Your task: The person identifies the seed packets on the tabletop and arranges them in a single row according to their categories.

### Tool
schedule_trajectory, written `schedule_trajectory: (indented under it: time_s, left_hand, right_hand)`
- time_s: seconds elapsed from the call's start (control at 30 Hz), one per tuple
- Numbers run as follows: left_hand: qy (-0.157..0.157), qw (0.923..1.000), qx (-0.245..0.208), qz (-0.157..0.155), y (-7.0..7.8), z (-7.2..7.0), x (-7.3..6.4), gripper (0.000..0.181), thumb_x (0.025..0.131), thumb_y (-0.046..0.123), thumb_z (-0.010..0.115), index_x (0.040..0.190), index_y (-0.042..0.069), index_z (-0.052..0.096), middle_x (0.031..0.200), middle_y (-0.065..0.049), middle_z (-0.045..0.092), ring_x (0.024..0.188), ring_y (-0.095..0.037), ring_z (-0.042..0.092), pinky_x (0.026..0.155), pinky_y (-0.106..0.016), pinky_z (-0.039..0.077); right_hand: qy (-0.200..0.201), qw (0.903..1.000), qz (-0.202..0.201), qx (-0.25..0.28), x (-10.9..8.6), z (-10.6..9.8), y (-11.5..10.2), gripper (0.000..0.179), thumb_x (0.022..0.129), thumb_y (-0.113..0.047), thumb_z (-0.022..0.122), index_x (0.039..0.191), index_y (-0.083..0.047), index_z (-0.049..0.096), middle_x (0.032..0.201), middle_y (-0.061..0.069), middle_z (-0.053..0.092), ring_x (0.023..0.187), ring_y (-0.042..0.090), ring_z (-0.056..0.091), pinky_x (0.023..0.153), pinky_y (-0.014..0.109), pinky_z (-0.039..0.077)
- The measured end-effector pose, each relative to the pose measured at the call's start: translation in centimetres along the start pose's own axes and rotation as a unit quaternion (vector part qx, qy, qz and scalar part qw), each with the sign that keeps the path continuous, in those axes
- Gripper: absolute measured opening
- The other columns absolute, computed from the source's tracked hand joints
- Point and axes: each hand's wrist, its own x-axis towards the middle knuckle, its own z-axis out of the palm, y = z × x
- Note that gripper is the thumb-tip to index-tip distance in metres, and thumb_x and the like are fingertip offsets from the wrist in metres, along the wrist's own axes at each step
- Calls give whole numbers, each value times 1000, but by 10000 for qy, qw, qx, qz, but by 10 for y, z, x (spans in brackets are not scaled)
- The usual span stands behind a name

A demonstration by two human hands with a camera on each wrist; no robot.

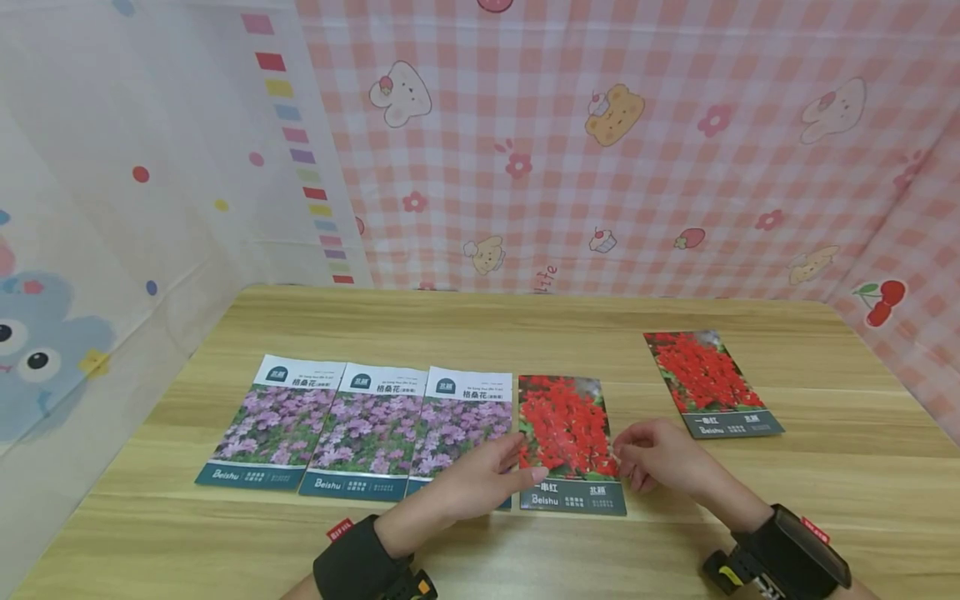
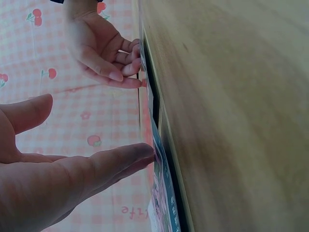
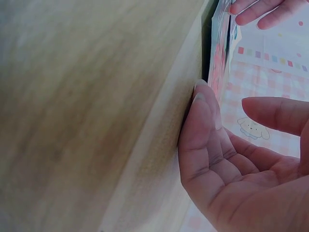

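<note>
A seed packet with red flowers (image 1: 566,421) lies flat on the table between both hands. My left hand (image 1: 480,477) is at its left edge, thumb over the lower left corner. In the left wrist view, the straight fingers (image 2: 116,162) reach down to the packets, with the thumb raised apart. At the packet's right edge is my right hand (image 1: 660,454), fingers loosely bent. The right wrist view shows its fingertips (image 3: 200,99) resting at the tabletop beside the packet, thumb apart. Neither hand grips anything.
Three purple-flower packets, the left one (image 1: 277,421), the middle one (image 1: 367,425) and the right one (image 1: 461,421), form a row at left. The left forearm covers part of the right one. Another red-flower packet (image 1: 705,375) lies tilted at back right. Patterned cloth (image 1: 562,192) hangs behind the table.
</note>
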Motion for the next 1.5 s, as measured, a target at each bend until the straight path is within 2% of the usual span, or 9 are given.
schedule_trajectory:
  time_s: [0.47,0.83,1.23,1.5]
  left_hand:
    - [7,9997,241,104,-1,1,0,67,90,36,52,137,-3,27,140,-23,35,125,-31,36,102,-48,34]
    - [94,9992,390,36,0,3,0,68,88,38,53,137,-3,29,137,-23,38,123,-31,38,102,-47,35]
    - [108,9990,408,125,1,3,-1,69,88,38,53,137,-3,28,138,-24,38,123,-32,38,102,-48,35]
    - [197,9976,605,277,4,4,-1,67,87,41,53,140,8,28,137,-16,43,120,-29,42,99,-51,38]
  right_hand:
    - [-18,9999,-141,-41,1,0,1,21,88,-4,48,102,8,58,69,5,60,58,17,55,52,31,52]
    - [-154,9997,-173,0,2,-1,5,23,89,-4,48,105,9,57,70,6,61,59,18,55,52,31,52]
    - [-267,9992,-273,144,1,-3,6,23,89,-4,48,105,10,56,71,6,61,61,17,55,52,28,52]
    - [-204,9991,-288,245,-2,-5,8,26,89,-8,51,108,10,55,74,7,61,63,19,57,56,30,54]
